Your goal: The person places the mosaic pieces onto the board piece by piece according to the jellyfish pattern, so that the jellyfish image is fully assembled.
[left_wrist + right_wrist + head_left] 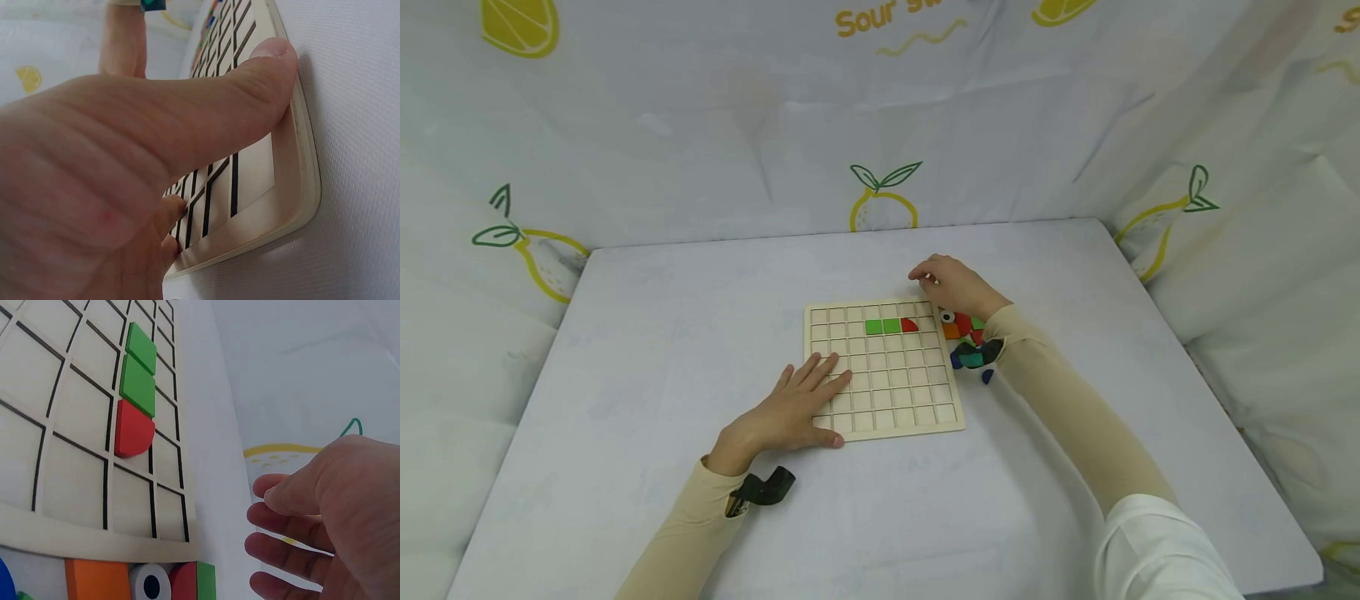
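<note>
A pale square board (887,400) with a grid of shallow cells lies flat around the middle of the worktop (647,358), nearer its far edge than its right edge. Three tiles sit in the board's second row from the far side: a green square (874,327), a second green square (891,327) just beside it, and a red tile (909,325) with one rounded corner. One bare cell lies between the red tile and the board's right rim.

The left hand (786,412) is spread across the board's near left corner, fingers straight and thumb on the near rim; it appears to steady the board. The right hand (961,287) is raised past the board's far right corner, apart from the grid. Its fingers are loosely bent, the thumb close to the index finger, and no tile shows between them.

Loose pieces cluster along the board's right side, among them an orange block (99,578) and a white disc with a black centre (150,582). A dark blue piece (987,377) lies slightly apart, toward the worktop's right edge.

The work seems to be at an early stage of tile-laying, between placements. The next move probably calls for pinching one loose piece, turning it to suit, and lowering it flat into a cell.
</note>
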A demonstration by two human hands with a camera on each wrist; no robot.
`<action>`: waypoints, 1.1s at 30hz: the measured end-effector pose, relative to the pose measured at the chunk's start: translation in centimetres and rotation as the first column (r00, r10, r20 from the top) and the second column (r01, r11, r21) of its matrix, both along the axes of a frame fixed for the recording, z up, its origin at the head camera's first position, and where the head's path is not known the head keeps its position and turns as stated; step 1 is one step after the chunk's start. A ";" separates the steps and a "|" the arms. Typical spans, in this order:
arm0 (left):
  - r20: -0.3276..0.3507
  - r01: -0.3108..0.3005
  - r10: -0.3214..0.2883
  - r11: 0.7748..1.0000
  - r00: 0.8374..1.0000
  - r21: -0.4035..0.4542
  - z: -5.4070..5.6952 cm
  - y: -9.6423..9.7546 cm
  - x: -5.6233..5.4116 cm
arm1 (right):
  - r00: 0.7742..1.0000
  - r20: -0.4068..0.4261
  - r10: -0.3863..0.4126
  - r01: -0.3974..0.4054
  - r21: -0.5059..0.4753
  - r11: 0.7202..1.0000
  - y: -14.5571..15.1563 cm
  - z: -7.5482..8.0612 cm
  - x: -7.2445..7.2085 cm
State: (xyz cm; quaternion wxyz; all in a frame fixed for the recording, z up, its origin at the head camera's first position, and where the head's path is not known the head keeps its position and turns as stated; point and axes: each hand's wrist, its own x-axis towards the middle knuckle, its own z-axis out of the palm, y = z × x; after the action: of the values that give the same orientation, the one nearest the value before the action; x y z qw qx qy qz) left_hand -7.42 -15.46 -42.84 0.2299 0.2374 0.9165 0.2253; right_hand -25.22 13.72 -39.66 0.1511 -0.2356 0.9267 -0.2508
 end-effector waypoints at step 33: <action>-0.005 -0.005 0.005 1.000 1.000 -0.007 -0.5 -0.1 -0.1 | 0.985 0.008 -0.174 0.172 0.129 0.977 3.0 -2.3 -1.0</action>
State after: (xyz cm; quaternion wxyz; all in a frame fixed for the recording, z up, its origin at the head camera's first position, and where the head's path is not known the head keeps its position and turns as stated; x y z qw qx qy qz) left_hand -7.53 -15.52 -43.36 0.2279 0.2350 0.9185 0.2219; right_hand -26.22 16.74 -41.92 0.1521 -0.1415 0.9564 -0.2055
